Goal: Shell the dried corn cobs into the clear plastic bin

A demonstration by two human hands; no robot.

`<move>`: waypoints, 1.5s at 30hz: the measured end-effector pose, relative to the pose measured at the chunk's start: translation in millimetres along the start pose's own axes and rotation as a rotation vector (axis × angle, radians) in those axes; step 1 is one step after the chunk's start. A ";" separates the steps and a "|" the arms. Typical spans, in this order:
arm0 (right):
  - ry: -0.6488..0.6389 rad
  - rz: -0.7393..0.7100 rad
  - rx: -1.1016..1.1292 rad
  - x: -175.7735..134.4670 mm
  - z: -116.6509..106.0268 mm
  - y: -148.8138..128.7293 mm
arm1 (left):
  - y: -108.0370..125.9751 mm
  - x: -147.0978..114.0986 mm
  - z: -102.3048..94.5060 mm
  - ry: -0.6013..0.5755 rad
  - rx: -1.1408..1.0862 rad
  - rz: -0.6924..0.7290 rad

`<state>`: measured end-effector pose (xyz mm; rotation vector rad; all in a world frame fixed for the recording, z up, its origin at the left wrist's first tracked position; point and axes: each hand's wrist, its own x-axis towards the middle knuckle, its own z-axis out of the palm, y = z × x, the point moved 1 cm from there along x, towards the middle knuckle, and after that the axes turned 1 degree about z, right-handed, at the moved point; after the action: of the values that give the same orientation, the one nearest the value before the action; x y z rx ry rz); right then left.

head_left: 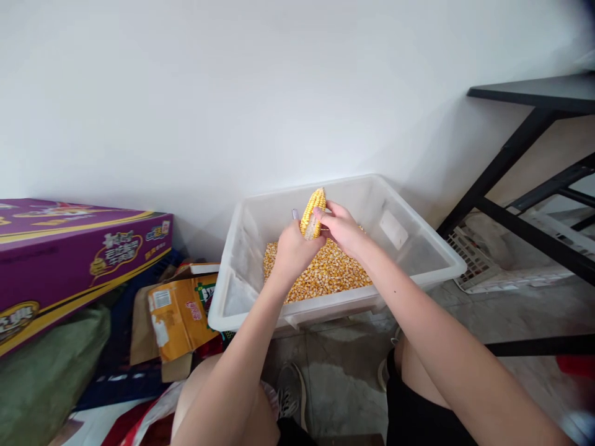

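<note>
An ear of corn stands tilted upright between my hands, above a translucent plastic bin. Yellow kernels cover most of it; a pale bare strip shows low on the side facing me. My left hand is closed round its lower end. My right hand grips it from the right, the thumb pressed on its front and the other fingers behind. A small shiny piece sticks up by my left hand; its kind I cannot make out. Below lie many loose corn kernels in the bin.
On the left are a purple carton, a flattened orange box and a green sack. A black-framed table and a white basket stand at right. A white wall rises behind the bin.
</note>
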<state>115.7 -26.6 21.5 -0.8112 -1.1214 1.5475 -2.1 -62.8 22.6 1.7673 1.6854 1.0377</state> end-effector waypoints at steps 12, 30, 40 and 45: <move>-0.009 0.122 0.041 -3.3 -5.9 -2.8 | 0.2 -5.1 0.0 -0.143 -0.146 -0.056; -0.184 0.263 -0.083 -1.7 -9.3 3.5 | 6.2 -6.5 -17.0 -0.397 -0.807 -0.201; 0.346 -0.231 -0.086 -7.3 -50.9 -74.9 | -1.2 0.0 -20.3 -0.028 -0.779 -0.296; 0.211 -0.287 -0.058 -25.6 -33.8 -97.1 | 2.0 3.3 -23.7 -0.038 -0.998 -0.385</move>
<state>185.7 -37.8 100.2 -0.7943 -1.0788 1.1689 -19.7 -63.4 38.9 0.7770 1.0771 1.3084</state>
